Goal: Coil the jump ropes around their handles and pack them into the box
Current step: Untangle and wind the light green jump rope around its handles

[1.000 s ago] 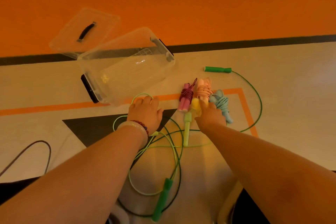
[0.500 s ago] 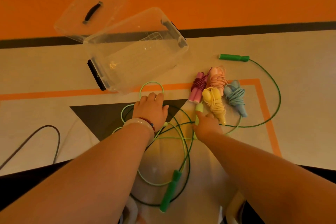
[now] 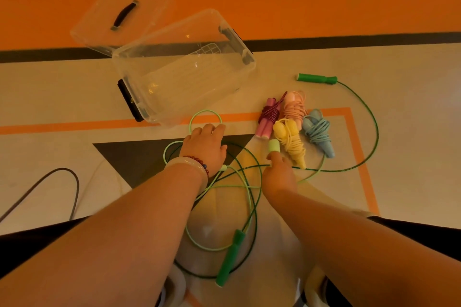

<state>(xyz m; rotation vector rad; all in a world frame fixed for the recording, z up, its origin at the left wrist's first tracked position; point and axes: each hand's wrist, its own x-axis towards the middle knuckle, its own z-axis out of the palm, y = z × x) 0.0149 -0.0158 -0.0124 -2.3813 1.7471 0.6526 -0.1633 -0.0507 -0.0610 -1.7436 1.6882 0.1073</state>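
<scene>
One clear box (image 3: 183, 77) is seen open on the floor (image 3: 411, 107), far and left of the hands, with nothing inside it. One clear lid (image 3: 122, 15) lies flat just behind it, touching its far left corner.

Four coiled jump ropes are bunched together to the right of the box, outside it: one magenta (image 3: 268, 117), one peach (image 3: 294, 107), one yellow (image 3: 290, 143) and one blue (image 3: 318, 132).

Two ropes are left uncoiled and lie tangled across each other. The dark green rope (image 3: 374, 132) has two handles, one far to the right (image 3: 316, 79) and one near (image 3: 230, 260). The light green rope (image 3: 206, 110) loops under both hands.

The right hand (image 3: 279, 174) is reached forward, fingers wrapped round a light green handle (image 3: 274, 146) whose far end sticks out beside the yellow coil.

The left hand (image 3: 204, 148) is laid palm down over the light green loops, just near of the box. A pale green tip (image 3: 223, 168) shows by its wrist; whether anything is gripped beneath cannot be told. Two bracelets are worn on that wrist, one white bangle (image 3: 185, 166) and one beaded (image 3: 199, 161).

One dark cable (image 3: 74, 182) curves at the left.
</scene>
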